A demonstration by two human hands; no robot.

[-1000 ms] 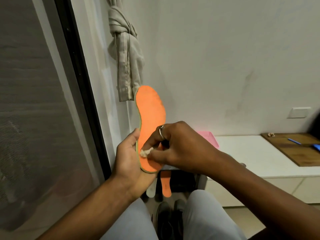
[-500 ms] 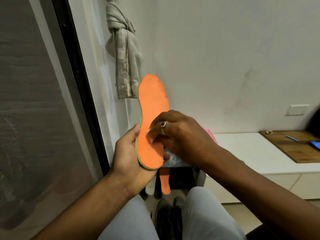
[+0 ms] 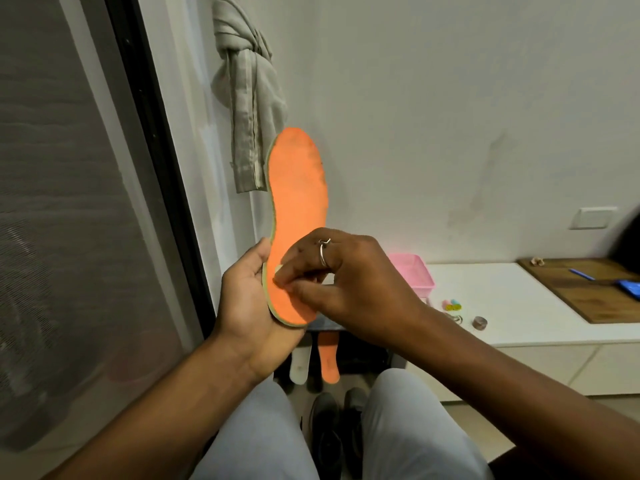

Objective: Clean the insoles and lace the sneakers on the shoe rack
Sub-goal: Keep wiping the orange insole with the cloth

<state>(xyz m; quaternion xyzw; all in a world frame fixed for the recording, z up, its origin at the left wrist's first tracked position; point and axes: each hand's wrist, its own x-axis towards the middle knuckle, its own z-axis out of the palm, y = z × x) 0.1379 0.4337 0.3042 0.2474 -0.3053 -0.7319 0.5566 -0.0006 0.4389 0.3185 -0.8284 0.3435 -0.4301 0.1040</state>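
Pinching wad [image 3: 279,270] against insole [image 3: 298,188], right hand [image 3: 349,285]

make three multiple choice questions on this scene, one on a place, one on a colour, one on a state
1. Where does the pink basket stand?
A. on the white cabinet top
B. on the floor
C. on a knee

2. What colour is the face of the insole that the left hand holds?
A. blue
B. orange
C. black

3. What is the right hand doing?
A. resting on a knee
B. hanging idle
C. pinching a pale wad against the insole

Answers:
1 A, the pink basket sits on the white cabinet top, behind the right hand.
2 B, the upright face of the insole is plainly orange.
3 C, thumb and fingers pinch the pale wad on the lower part of the insole.
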